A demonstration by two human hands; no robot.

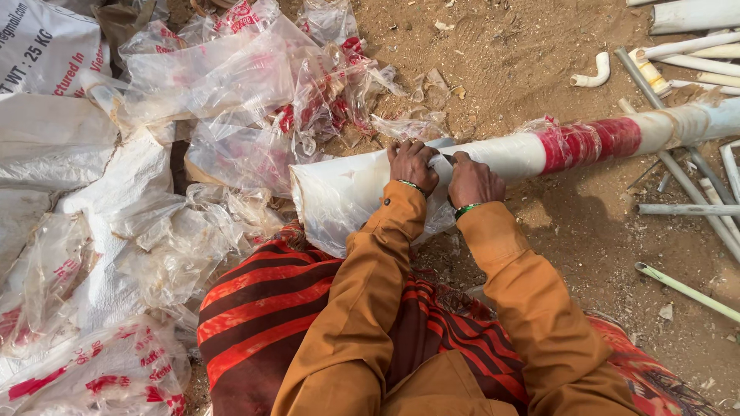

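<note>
A long white pipe wrapped in clear plastic (509,154) lies across the sandy ground, with a red printed band (590,143) further along it. My left hand (412,165) grips the plastic wrap near the pipe's open end (324,202). My right hand (472,179) is closed beside it, also on the wrap; a small dark object, maybe a blade, shows between the two hands. Both wrists wear green bangles, and both sleeves are mustard brown. A red and maroon striped cloth (270,316) covers my lap.
Crumpled clear plastic sheets with red print (231,85) and white woven sacks (54,146) are heaped at the left. Thin white and grey pipes (694,62) and a small pipe bend (592,75) lie at the right. A pale green tube (682,289) rests on the sand.
</note>
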